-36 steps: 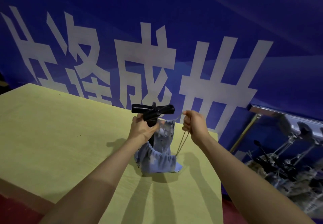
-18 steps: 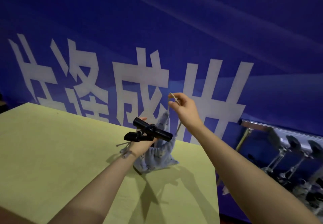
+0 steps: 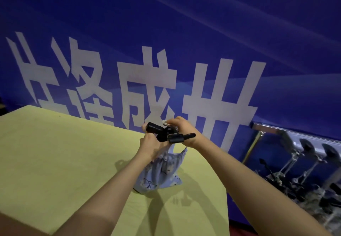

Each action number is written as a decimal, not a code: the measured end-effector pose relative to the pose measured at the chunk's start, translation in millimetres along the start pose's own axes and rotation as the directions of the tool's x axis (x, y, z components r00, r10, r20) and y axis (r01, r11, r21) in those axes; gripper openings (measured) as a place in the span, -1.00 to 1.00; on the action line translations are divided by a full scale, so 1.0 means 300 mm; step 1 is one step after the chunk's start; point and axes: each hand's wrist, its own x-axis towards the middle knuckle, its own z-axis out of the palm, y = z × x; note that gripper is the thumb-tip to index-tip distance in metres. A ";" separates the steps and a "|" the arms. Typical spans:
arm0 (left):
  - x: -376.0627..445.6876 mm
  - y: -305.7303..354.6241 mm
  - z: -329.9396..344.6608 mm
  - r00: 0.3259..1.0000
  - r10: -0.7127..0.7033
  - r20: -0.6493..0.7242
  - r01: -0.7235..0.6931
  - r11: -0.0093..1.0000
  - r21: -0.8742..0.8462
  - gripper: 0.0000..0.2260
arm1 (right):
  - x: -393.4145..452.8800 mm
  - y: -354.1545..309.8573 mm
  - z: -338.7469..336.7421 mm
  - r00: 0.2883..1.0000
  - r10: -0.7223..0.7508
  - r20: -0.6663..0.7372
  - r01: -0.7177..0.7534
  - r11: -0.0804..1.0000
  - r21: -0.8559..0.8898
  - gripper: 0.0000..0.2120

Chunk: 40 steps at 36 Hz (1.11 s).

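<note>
The drawstring pouch stands on the yellow table, near its right edge, with its gathered mouth just under the hands. Above it, the left hand wraps its fingers around the black gadget; the hand hides whether the gadget's lower end sits in the pouch. The right hand pinches the white cord with curled fingers. I judge that the cord can catch on the gadget's sticking-out parts, and a pull can then drag the light pouch over the right edge. On the left the table gives wide room; on the right, metal stands are beyond the edge. Far behind, the blue banner closes the space.
</note>
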 end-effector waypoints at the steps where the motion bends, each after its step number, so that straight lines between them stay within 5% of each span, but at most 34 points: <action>1: 0.001 -0.020 -0.008 0.998 0.056 -0.013 -0.057 0.994 -0.096 -0.15 | 0.004 0.006 0.000 1.000 0.001 -0.007 -0.001 1.000 -0.007 -0.60; 3: -0.022 -0.038 -0.039 0.982 0.186 -0.022 -0.187 0.975 -0.122 -0.17 | 0.002 0.019 -0.004 1.000 0.005 -0.031 -0.005 1.000 -0.009 -0.64; 7: -0.040 -0.019 -0.104 0.915 0.400 -0.041 -0.402 0.914 -0.049 -0.62 | 0.000 0.032 -0.004 0.999 0.001 -0.033 0.000 1.000 0.030 -0.71; 11: -0.018 0.043 -0.110 0.850 0.526 0.005 -0.524 0.846 0.098 -0.83 | 0.005 0.013 -0.011 1.000 0.012 0.004 -0.012 0.997 0.081 -0.66; 14: 0.005 0.053 -0.098 0.856 0.511 0.079 -0.514 0.822 0.246 -0.91 | -0.004 0.007 -0.031 0.998 0.039 0.053 -0.049 0.978 0.204 -0.57; 17: 0.011 0.037 -0.097 0.886 0.460 0.056 -0.460 0.861 0.216 -0.89 | -0.009 0.017 -0.062 0.987 0.157 0.019 -0.150 0.890 0.431 -0.57; 21: 0.002 0.035 -0.098 0.933 0.361 0.012 -0.360 0.927 0.106 -0.88 | -0.004 0.026 -0.110 0.940 0.278 -0.199 -0.159 0.871 0.466 -0.72; 25: -0.001 0.051 -0.108 0.944 0.329 -0.028 -0.327 0.944 0.048 -0.91 | 0.015 0.010 -0.134 0.806 0.346 -0.481 -0.100 0.880 0.464 -0.77; 29: 0.013 0.061 -0.133 0.947 0.320 -0.025 -0.320 0.947 -0.018 -0.90 | 0.033 -0.032 -0.169 0.722 0.336 -0.605 -0.031 0.889 0.456 -0.79; 35: 0.032 0.083 -0.160 0.956 0.291 0.044 -0.290 0.957 -0.031 -0.87 | 0.072 -0.072 -0.255 0.703 0.444 -0.556 -0.010 0.788 0.616 -0.79; 40: 0.061 0.131 -0.165 0.969 0.219 0.117 -0.240 0.948 0.210 -0.86 | 0.061 -0.145 -0.275 0.744 0.400 -0.535 0.105 0.721 0.685 -0.81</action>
